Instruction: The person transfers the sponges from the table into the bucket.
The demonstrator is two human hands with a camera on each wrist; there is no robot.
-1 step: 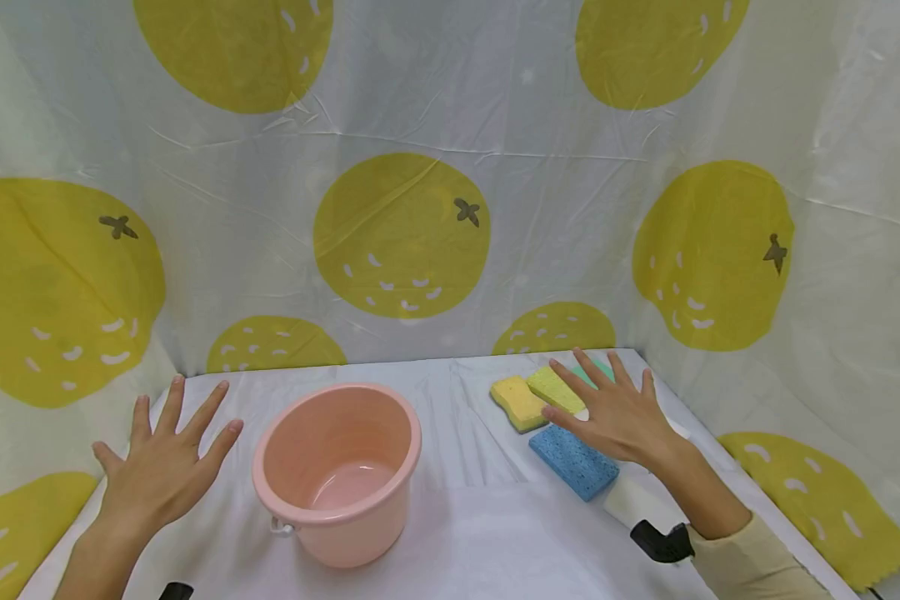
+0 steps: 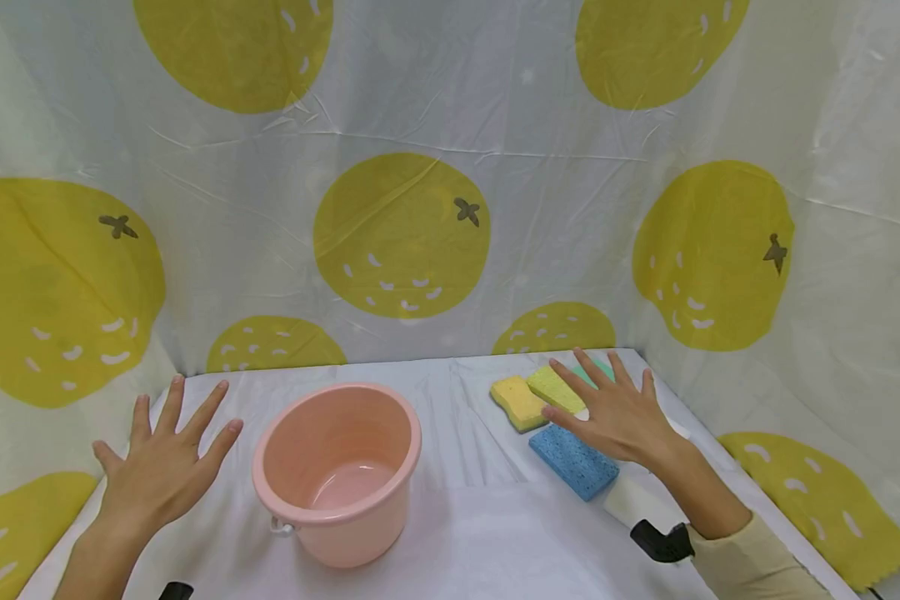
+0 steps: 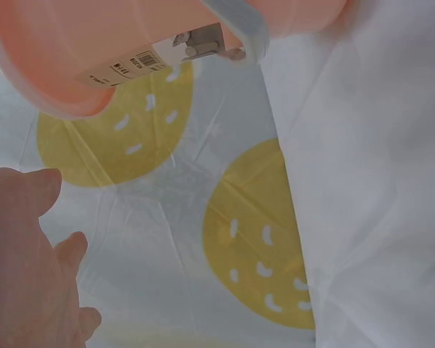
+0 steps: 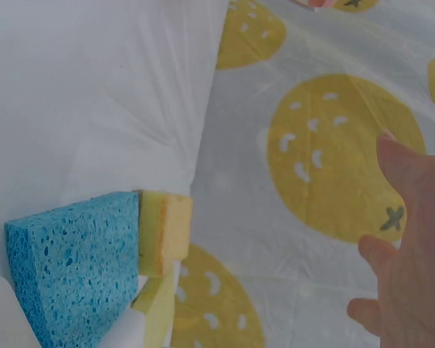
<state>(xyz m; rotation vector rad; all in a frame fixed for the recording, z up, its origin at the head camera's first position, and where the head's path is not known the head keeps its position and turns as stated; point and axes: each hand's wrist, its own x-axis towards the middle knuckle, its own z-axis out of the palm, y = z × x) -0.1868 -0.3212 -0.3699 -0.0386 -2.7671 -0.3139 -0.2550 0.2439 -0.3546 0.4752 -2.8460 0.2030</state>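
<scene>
My left hand (image 2: 157, 471) is raised with fingers spread, to the left of a pink bucket (image 2: 337, 533), and holds nothing. In the left wrist view the bucket (image 3: 94, 43) shows a label and a pale handle. With its fingers apart, my right hand (image 2: 618, 417) hovers by a group of sponges, also holding nothing. A blue sponge (image 2: 573, 461) lies nearest; behind it are a yellow sponge (image 2: 519, 402), a yellow-green sponge (image 2: 553, 388) and a green one (image 2: 594, 372), partly hidden by the fingers. White pieces show under the right hand and wrist.
A white cloth (image 2: 495, 533) covers the table. Behind it and at both sides hangs a pale curtain (image 2: 540, 233) printed with large yellow fruits. Black straps or mounts show near both wrists.
</scene>
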